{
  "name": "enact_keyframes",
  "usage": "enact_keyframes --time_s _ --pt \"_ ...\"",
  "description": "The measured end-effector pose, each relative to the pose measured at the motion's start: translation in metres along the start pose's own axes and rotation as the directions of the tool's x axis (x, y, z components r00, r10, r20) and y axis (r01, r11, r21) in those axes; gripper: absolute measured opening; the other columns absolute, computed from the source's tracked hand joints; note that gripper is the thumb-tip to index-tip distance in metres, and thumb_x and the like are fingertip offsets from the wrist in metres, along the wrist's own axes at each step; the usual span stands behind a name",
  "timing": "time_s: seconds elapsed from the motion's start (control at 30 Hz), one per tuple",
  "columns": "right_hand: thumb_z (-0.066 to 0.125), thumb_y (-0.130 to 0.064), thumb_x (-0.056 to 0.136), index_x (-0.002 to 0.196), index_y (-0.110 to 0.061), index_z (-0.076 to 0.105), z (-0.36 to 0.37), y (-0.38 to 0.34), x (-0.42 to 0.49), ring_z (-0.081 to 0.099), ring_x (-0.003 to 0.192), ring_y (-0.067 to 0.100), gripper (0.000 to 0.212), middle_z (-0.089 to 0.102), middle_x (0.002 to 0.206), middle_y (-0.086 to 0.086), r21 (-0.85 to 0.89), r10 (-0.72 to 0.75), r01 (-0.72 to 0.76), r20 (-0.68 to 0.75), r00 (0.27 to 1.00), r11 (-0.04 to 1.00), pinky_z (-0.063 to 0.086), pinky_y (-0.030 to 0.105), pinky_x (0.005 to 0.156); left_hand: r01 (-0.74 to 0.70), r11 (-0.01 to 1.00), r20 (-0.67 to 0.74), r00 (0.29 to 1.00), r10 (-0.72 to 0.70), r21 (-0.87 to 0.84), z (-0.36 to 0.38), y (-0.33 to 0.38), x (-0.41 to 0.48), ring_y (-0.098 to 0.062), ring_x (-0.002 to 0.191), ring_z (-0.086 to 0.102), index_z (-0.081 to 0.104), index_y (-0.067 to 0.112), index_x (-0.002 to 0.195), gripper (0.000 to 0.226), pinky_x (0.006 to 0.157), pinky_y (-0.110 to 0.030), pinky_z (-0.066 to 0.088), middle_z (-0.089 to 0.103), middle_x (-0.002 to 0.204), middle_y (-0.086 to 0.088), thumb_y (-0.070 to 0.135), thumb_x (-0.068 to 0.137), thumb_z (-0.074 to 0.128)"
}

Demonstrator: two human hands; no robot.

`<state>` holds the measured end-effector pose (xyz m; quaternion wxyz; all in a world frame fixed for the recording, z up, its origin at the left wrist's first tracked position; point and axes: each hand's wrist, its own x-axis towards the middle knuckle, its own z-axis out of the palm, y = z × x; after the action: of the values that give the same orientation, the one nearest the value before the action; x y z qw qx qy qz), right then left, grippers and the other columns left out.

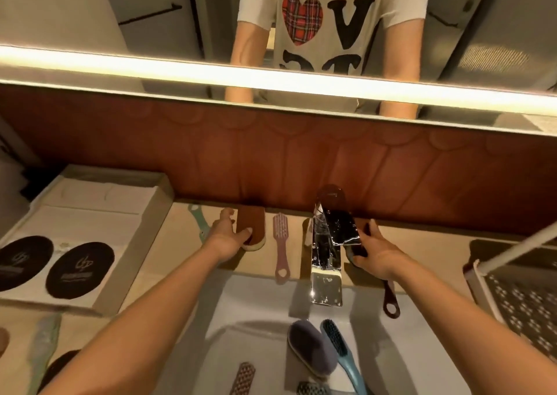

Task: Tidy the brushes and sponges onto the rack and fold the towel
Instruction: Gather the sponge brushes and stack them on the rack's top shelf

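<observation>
your left hand (pixel 227 239) grasps the brown sponge (pixel 254 221); your right hand (pixel 375 254) grasps a dark brush (pixel 391 304) beside the tap (pixel 327 274), fingers (pixel 224 218) curled round each, probably gathering both for the rack (pixel 524 307).

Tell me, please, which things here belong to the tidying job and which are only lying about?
Belongs: brown sponge, gripped by left hand; dark brush, gripped by right hand; pink brush; grey sponge and blue brush in the sink; rack.
Lying about: tap; tray with two black pads; mirror.
</observation>
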<state>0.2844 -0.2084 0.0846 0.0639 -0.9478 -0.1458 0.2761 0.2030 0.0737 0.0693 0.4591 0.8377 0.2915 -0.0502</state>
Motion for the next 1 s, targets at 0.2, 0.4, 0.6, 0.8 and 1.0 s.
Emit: enact_keyframes --time_s 0.2,0.4,0.6,0.8,1.0 --pt "0.045 -0.037 0.092 0.147 -0.028 0.022 0.015 -0.006 0.012 0.027 0.138 0.039 0.060 -0.017 0.157 0.012 -0.174 0.058 -0.058 -0.004 0.998 0.983 0.025 0.040 0.112 0.017 0.975 -0.095 0.995 0.004 0.220 0.027 0.005 0.011 -0.038 0.124 0.042 0.021 0.014 0.142 0.080 0.100 -0.039 0.038 0.044 0.133 -0.019 0.036 0.081 0.067" --pt "0.044 -0.031 0.095 0.137 -0.031 0.040 0.015 -0.013 0.004 0.038 0.131 0.039 0.043 0.009 0.158 0.012 -0.018 0.068 -0.073 -0.194 0.979 0.997 0.029 0.039 0.107 0.066 0.956 -0.122 0.992 -0.032 0.284 0.035 0.010 0.015 -0.039 0.124 0.040 0.014 0.017 0.143 0.091 0.102 -0.041 0.038 0.044 0.132 -0.019 0.033 0.075 0.072" --pt "0.061 -0.011 0.087 0.080 -0.026 0.062 0.014 -0.003 -0.020 0.053 0.097 0.026 0.017 0.058 0.104 0.012 0.628 0.145 0.257 -0.515 0.845 0.734 0.042 0.033 0.084 0.128 0.980 -0.108 0.983 -0.145 -0.152 0.017 0.027 -0.010 -0.034 0.117 0.051 0.025 0.007 0.138 0.075 0.096 -0.036 0.041 0.052 0.129 -0.017 0.022 0.080 0.069" --pt "0.056 -0.013 0.091 0.077 -0.025 0.061 0.002 -0.006 -0.068 0.060 0.085 0.026 0.019 0.063 0.087 0.005 0.939 0.335 0.287 -0.337 0.880 0.190 0.051 0.046 0.076 0.270 0.692 0.201 0.963 -0.181 -0.670 -0.018 0.044 -0.082 -0.026 0.094 0.060 0.048 0.006 0.116 0.033 0.073 -0.035 0.052 0.061 0.103 -0.014 0.018 0.088 0.059" --pt "0.049 -0.013 0.095 0.089 -0.022 0.056 -0.004 -0.014 -0.138 0.061 0.086 0.020 0.013 0.059 0.094 0.002 0.943 0.303 0.326 -0.291 0.908 -0.072 0.052 0.030 0.058 0.181 0.687 0.209 0.977 -0.043 -0.704 -0.035 0.067 -0.153 -0.019 0.092 0.058 0.046 0.008 0.117 0.033 0.073 -0.027 0.048 0.060 0.100 -0.010 0.016 0.087 0.058"
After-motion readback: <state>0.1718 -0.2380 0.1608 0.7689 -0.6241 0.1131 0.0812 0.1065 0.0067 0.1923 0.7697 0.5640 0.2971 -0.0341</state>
